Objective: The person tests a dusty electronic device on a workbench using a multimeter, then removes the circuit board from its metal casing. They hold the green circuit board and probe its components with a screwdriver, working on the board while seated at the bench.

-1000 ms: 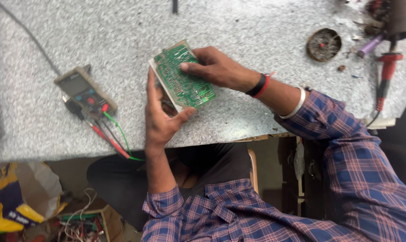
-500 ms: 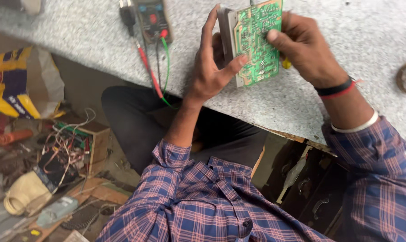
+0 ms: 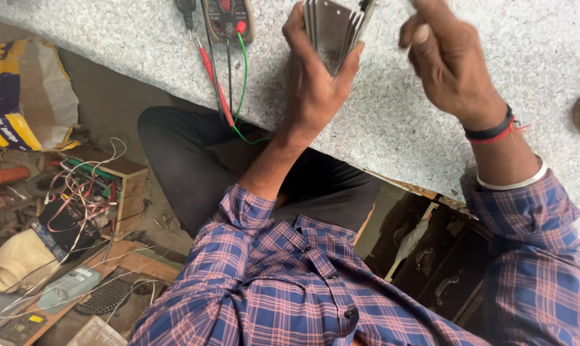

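While the speckled grey stone worktop [image 3: 392, 122] spans the far side, the left hand [image 3: 315, 83] clasps a ribbed silver metal heat-sink block [image 3: 331, 25] upright (top cropped); right hand [image 3: 450, 61] hovers beside it, fingers loosely curled, empty.

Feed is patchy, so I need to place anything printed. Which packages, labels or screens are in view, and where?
Printed bag: far left on the floor, crumpled, yellow, white and dark blue.
Multimeter: top edge of the speckled bench, left of the left hand; red knob, red and green leads; screen out of frame.
Pale flat device: lower left, small label.
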Demonstrator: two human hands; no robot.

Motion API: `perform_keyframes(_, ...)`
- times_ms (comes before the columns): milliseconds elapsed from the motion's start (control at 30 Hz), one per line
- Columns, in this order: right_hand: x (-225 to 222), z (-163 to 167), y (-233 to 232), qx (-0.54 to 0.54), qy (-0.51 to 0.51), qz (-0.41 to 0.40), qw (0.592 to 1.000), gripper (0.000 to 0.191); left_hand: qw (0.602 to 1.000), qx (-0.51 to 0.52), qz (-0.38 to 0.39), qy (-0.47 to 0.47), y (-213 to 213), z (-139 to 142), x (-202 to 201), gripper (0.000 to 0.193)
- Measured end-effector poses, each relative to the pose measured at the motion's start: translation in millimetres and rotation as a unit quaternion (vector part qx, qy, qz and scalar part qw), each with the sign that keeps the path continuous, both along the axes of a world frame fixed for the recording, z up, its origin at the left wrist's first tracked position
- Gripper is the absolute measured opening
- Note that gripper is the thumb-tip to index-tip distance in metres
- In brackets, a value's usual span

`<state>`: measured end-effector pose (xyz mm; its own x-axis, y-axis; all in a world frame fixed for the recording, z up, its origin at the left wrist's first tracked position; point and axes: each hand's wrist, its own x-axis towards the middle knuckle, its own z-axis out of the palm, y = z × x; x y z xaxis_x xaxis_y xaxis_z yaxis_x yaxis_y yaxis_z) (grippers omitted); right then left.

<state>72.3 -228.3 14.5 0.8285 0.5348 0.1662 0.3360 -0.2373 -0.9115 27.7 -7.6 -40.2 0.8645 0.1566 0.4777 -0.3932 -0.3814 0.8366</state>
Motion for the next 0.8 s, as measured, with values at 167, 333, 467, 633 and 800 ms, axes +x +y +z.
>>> perform_keyframes(167,-3.4,27.9,13.5,-0.029,-0.046,0.059,0.997,0.035,1.0,-0.014,-0.003,0.003,-3.5,0.9,17.0,0.074)
perform_keyframes(333,2.0,29.0,11.9,-0.02,0.093,0.057,0.994,0.035,1.0,-0.012,0.016,0.015,0.4,-7.9,31.1,0.079)
perform_keyframes(467,3.0,25.0,5.3,-0.075,0.018,0.05,0.996,0.039,0.998,0.003,0.013,0.066,5.7,-4.7,46.4,0.083)
perform_keyframes(633,6.9,20.4,-4.4,-0.073,0.046,0.073,0.994,0.029,0.996,-0.046,-0.023,0.066,10.8,10.5,39.1,0.079)
perform_keyframes(800,5.4,13.3,-6.5,-0.103,0.015,0.016,0.994,0.034,0.995,-0.068,-0.032,0.068,13.1,20.0,29.1,0.067)
